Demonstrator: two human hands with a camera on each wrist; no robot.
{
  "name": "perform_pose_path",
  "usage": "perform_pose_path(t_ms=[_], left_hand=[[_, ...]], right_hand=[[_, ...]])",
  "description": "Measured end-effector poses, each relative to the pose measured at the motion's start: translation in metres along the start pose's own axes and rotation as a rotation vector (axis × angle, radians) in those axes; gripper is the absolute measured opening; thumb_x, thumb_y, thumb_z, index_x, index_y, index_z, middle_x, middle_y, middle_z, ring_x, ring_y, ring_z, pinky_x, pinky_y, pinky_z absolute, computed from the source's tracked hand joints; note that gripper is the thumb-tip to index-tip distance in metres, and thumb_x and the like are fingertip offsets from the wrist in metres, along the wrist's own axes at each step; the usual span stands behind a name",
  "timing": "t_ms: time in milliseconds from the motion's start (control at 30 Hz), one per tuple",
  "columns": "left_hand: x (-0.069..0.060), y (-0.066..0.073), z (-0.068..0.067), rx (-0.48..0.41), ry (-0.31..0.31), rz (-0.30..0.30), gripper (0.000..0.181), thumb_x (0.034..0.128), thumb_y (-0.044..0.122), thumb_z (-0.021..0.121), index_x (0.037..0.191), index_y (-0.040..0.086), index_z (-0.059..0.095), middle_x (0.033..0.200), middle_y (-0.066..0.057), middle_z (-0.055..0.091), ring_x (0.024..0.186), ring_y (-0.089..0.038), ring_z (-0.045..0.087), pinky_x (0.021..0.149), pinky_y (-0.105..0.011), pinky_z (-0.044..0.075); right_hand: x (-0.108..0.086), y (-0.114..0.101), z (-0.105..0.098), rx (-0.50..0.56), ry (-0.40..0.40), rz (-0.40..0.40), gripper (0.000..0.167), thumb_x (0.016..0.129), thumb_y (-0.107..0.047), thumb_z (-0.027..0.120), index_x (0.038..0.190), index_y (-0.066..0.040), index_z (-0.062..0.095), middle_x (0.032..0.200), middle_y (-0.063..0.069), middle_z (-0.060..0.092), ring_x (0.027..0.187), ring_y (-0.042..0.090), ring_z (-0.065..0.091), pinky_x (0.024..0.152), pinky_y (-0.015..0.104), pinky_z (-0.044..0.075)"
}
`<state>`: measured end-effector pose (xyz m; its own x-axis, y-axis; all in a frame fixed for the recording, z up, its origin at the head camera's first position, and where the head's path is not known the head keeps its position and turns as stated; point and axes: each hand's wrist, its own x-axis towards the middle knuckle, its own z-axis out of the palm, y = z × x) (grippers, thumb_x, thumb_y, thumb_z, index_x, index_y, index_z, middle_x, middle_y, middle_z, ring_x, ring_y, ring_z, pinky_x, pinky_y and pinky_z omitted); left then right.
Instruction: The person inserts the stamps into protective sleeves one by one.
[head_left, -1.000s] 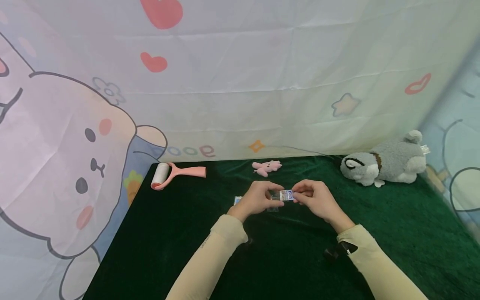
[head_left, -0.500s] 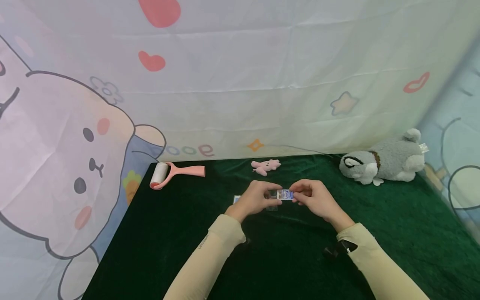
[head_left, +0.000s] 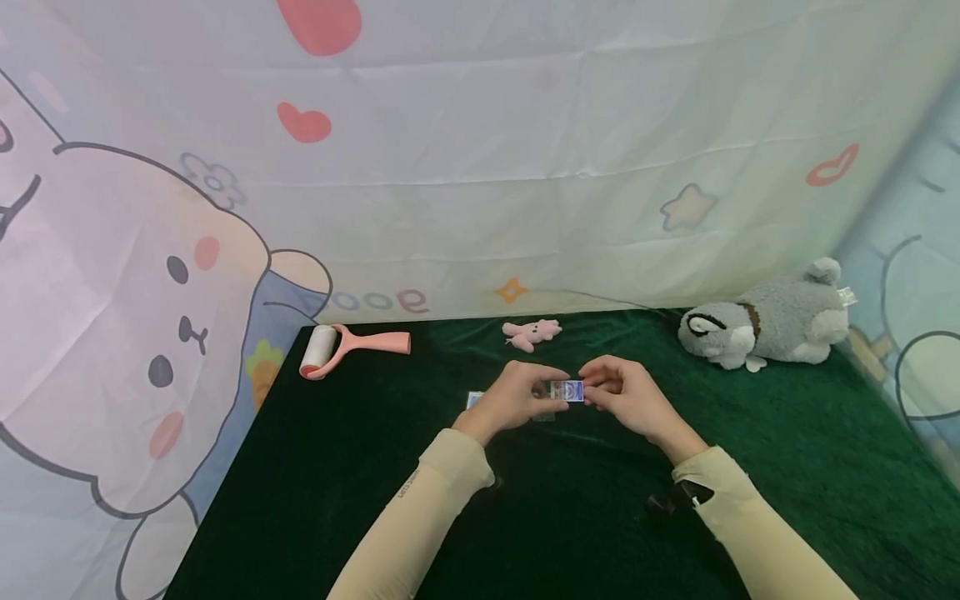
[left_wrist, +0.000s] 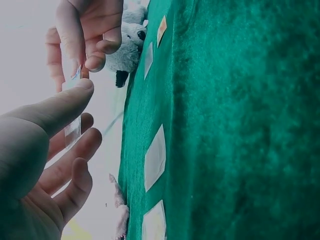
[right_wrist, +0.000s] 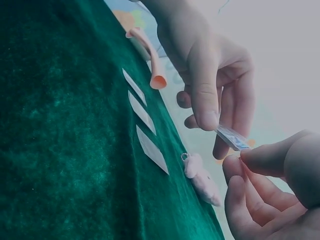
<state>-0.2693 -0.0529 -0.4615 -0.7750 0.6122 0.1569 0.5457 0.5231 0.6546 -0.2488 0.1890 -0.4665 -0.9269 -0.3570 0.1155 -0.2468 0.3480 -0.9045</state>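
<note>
A small printed card (head_left: 567,391) is held up between the two hands, partly inside a clear sleeve (left_wrist: 73,133). The left hand (head_left: 512,397) pinches the sleeve between thumb and fingers at the card's left end. On the other side, the right hand (head_left: 628,397) holds the card's right edge with thumb and fingertips. In the right wrist view the card (right_wrist: 233,138) lies flat between both thumbs. Below the hands, several flat pieces rest on the cloth in a row, among them one pale piece (right_wrist: 152,150) and a blue-edged one (head_left: 473,399) beside the left wrist.
A pink lint roller (head_left: 375,342) lies at the back left of the green cloth (head_left: 585,517). Behind the hands is a small pink plush (head_left: 532,334); a grey plush (head_left: 787,323) lies at the back right. A printed curtain (head_left: 465,167) hangs behind.
The card has shifted left, closer to the left hand, so that less of it lies beyond the left fingers. The right hand has moved slightly left with it; both hands keep their hold.
</note>
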Motion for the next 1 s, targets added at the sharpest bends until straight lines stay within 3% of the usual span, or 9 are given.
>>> perform_pose_path(t_ms=[233, 467, 667, 1000], left_hand=[[0.0009, 0.0033, 0.0009, 0.016, 0.009, 0.031, 0.039, 0.0968, 0.023, 0.079, 0.133, 0.011, 0.072, 0.119, -0.003, 0.075, 0.092, -0.007, 0.066, 0.084, -0.018, 0.055], [0.0008, 0.0059, 0.0031, 0.046, -0.007, 0.013, 0.041, 0.0974, 0.026, 0.078, 0.136, 0.014, 0.070, 0.126, -0.002, 0.073, 0.099, -0.008, 0.065, 0.092, -0.023, 0.055], [0.0020, 0.0081, 0.0051, 0.066, -0.016, 0.015, 0.041, 0.0982, 0.026, 0.077, 0.137, 0.013, 0.070, 0.128, -0.003, 0.073, 0.103, -0.008, 0.065, 0.094, -0.023, 0.055], [0.0017, 0.0063, 0.0060, 0.040, -0.005, 0.045, 0.044, 0.0965, 0.029, 0.079, 0.135, 0.010, 0.070, 0.123, -0.003, 0.074, 0.095, -0.007, 0.064, 0.088, -0.027, 0.058]], right_hand=[[0.0006, -0.0010, 0.0013, 0.001, -0.010, 0.007, 0.028, 0.103, -0.002, 0.065, 0.130, 0.004, 0.061, 0.113, 0.018, 0.071, 0.092, 0.027, 0.070, 0.075, 0.030, 0.059], [0.0021, -0.0013, 0.0034, -0.002, -0.018, 0.012, 0.028, 0.103, 0.000, 0.062, 0.130, 0.002, 0.061, 0.113, 0.019, 0.071, 0.091, 0.029, 0.071, 0.075, 0.030, 0.059], [0.0015, -0.0014, 0.0045, -0.002, -0.023, 0.014, 0.028, 0.102, 0.001, 0.061, 0.130, 0.000, 0.061, 0.112, 0.019, 0.071, 0.093, 0.037, 0.071, 0.076, 0.033, 0.060], [0.0005, 0.0023, 0.0031, -0.009, -0.031, 0.011, 0.025, 0.104, -0.005, 0.064, 0.128, -0.001, 0.062, 0.112, 0.018, 0.072, 0.093, 0.031, 0.072, 0.077, 0.031, 0.060]])
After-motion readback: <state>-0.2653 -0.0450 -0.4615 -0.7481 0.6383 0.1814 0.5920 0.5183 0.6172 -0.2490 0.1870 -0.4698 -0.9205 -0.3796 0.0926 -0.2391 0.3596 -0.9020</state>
